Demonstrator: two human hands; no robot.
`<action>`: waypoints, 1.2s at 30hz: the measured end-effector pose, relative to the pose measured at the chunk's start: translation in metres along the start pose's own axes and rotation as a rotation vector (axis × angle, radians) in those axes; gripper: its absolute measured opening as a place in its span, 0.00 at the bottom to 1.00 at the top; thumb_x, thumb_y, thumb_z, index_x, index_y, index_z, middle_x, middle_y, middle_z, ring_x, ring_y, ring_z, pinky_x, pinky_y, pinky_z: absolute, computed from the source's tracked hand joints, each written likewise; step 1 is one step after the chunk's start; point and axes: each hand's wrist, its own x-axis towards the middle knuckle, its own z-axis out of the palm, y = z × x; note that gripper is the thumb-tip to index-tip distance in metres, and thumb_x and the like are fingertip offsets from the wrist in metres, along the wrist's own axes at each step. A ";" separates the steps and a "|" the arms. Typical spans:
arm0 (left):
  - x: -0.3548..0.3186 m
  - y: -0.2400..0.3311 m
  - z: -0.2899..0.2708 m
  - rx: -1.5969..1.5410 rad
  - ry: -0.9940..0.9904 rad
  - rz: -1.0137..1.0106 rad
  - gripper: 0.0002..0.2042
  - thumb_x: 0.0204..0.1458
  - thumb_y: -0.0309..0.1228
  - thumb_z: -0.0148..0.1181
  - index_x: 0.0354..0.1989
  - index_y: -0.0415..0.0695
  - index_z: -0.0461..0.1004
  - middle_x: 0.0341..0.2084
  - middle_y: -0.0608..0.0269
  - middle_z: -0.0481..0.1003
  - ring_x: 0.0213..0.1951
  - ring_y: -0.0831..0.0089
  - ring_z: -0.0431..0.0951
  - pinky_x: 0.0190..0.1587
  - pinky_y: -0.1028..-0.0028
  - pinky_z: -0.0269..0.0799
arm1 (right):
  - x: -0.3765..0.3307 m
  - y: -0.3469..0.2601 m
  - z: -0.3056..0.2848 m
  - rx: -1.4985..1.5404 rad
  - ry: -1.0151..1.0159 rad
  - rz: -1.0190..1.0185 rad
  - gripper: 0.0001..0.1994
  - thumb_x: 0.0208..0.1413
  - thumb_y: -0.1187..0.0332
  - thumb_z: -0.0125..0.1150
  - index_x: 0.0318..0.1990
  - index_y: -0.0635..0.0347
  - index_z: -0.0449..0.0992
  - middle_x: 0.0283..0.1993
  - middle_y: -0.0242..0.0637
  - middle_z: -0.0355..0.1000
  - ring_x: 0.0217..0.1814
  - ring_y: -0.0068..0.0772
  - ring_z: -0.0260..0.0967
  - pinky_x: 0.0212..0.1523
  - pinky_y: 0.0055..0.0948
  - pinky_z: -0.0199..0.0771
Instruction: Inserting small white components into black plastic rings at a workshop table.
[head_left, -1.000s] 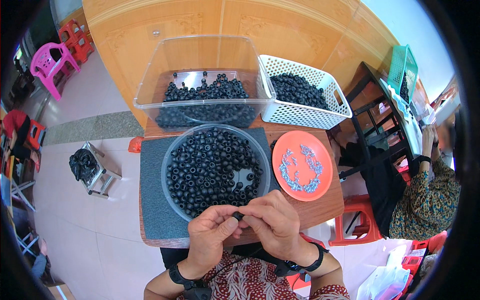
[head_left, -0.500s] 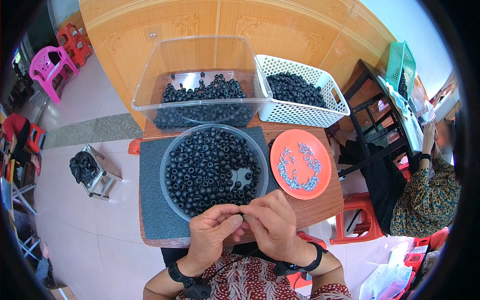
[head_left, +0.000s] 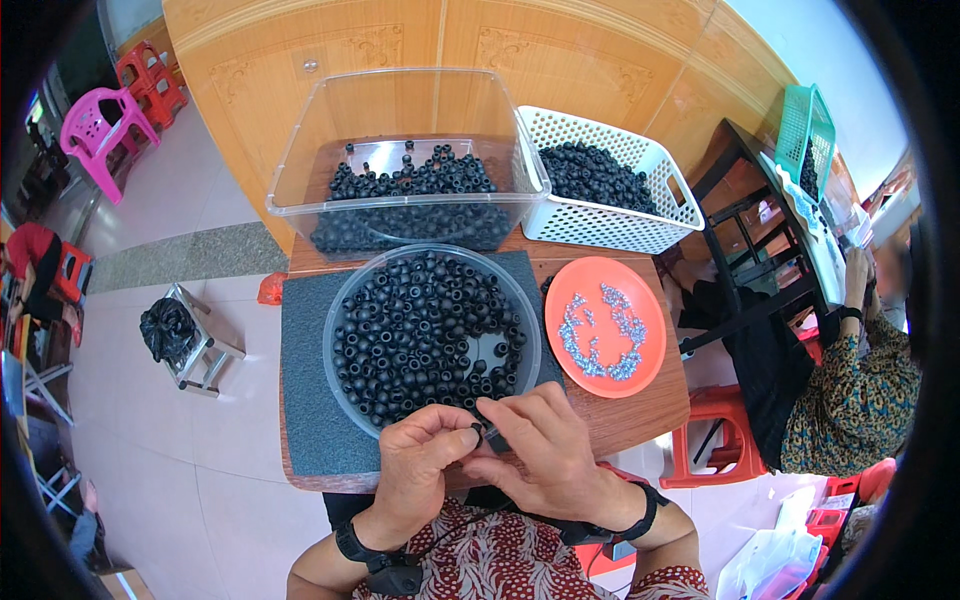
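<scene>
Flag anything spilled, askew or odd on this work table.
Nothing stands out. The small black rings stay inside the round clear bowl, and the small silvery parts sit on the orange plate. Both hands pinch one ring at the bowl's near rim.

Plate (head_left: 605,327) right of bowl (head_left: 345,310)

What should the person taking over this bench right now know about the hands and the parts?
Left hand and right hand meet at the table's near edge, fingertips pinching one small black ring between them.
Round clear bowl on the grey mat holds many loose black rings.
Orange plate to the right carries small silvery pieces.
Behind: a clear tub and a white basket, both with black rings.
Done: one ring in hand. Left: the bowl is well filled.
</scene>
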 end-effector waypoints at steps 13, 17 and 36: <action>-0.003 0.005 0.006 0.084 0.019 -0.117 0.07 0.52 0.22 0.56 0.37 0.32 0.75 0.29 0.61 0.77 0.30 0.78 0.76 0.35 0.79 0.72 | 0.002 0.014 0.003 -0.283 -0.013 -0.276 0.16 0.33 0.69 0.67 0.31 0.68 0.72 0.22 0.36 0.59 0.24 0.36 0.57 0.23 0.33 0.56; -0.004 0.004 0.001 0.179 -0.036 -0.140 0.11 0.56 0.27 0.56 0.43 0.31 0.75 0.28 0.60 0.77 0.28 0.76 0.76 0.33 0.78 0.73 | 0.002 0.020 0.000 -0.306 -0.018 -0.266 0.16 0.31 0.69 0.67 0.29 0.67 0.71 0.22 0.36 0.59 0.23 0.35 0.56 0.22 0.32 0.55; -0.006 0.014 0.011 0.508 -0.160 -0.110 0.11 0.59 0.32 0.55 0.40 0.37 0.77 0.27 0.63 0.77 0.27 0.77 0.73 0.32 0.78 0.69 | -0.006 0.028 -0.005 -0.305 0.012 -0.429 0.12 0.38 0.69 0.65 0.19 0.58 0.64 0.19 0.32 0.56 0.21 0.32 0.53 0.20 0.31 0.51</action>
